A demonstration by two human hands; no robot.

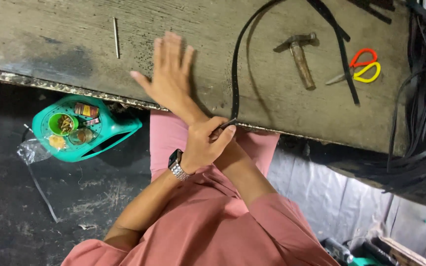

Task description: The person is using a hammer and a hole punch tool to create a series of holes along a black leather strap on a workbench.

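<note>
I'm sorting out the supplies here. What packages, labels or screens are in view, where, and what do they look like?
Small box: in the teal tray on the floor, rectangular, red and yellow.
Smartwatch: on the wrist of the left hand, dark square screen, metal band.

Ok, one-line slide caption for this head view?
Arms crossed at a worn wooden bench: left hand pinches a black strap at the edge, right hand flat on top; hammer and scissors beyond.
</note>
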